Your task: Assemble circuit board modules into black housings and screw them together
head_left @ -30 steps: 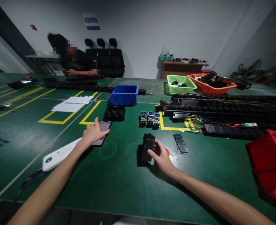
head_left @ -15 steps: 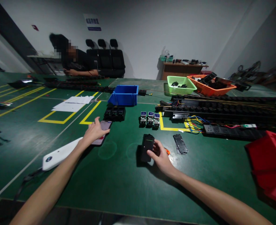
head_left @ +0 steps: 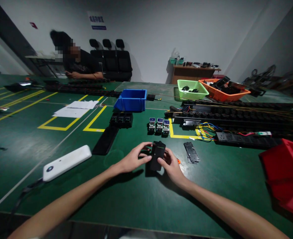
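black case (head_left: 157, 156): one was held over the near middle of the green tabletop (head_left: 136, 204), between the two hands; whether its lower end was rested on the surface could not be told.
right hand (head_left: 172, 167): the case was gripped at its right side, with the thumb laid on its face and the fingers curled behind the edge.
left hand (head_left: 134, 159): the fingers were held parted and curved, with a wide gap left above the thumb; the thumb tip was brought to the case's left edge, but whether contact was made could not be told.
orange item (head_left: 178, 161): one was mostly hidden behind the right hand.
flat black plates (head_left: 192, 152): a small stack was placed right of that hand; its exact count could not be made out.
circuit modules (head_left: 159, 126): three were lined up beyond the case, each topped with a small bluish screen.
smartphone (head_left: 106, 141): one was laid left of centre, its screen dark.
white device (head_left: 66, 162): one was set beside the phone, with one round emblem shown.
bins: two were seen, one blue bin (head_left: 130, 102) and one red bin (head_left: 287, 172).
baskets: two were seen, one green basket (head_left: 191, 93) and one orange basket (head_left: 223, 93).
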Available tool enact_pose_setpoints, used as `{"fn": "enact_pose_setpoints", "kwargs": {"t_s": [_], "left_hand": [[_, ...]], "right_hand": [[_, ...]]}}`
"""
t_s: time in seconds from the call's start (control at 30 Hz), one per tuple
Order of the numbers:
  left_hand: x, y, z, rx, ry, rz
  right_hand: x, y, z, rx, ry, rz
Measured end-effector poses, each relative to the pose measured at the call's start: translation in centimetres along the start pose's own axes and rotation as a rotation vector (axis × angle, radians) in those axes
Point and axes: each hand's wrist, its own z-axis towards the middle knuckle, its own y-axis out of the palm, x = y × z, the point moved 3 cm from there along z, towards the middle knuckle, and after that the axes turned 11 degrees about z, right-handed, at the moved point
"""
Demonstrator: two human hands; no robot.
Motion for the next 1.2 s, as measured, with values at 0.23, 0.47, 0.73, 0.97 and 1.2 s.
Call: {"fn": "enact_pose_setpoints", "kwargs": {"t_s": [0.23,0.47,0.73,0.97,1.2], "left_hand": [[-1.5,4.7,1.1,-0.106,-0.005,-0.519],[-2.4,3.3,1.2,0.071,-0.053,-0.603],[-3.3,1.7,2.3,0.261,-0.13,-0.702],[-3.7,1.1,2.1,0.388,-0.098,-0.518],[-3.4,0.9,1.8,0.401,-0.074,-0.327]], "right_hand": [[0.2,-0.1,0.0,-0.014,-0.003,0.025],[-1.5,0.4,-0.5,-0.159,-0.073,-0.393],[-4.3,-3.1,0.4,-0.204,-0.336,-1.31],[-4.3,-5.0,1.0,-0.151,-0.154,-1.391],[-6.3,-5.6,0.6,-0.011,-0.215,-0.985]]}}
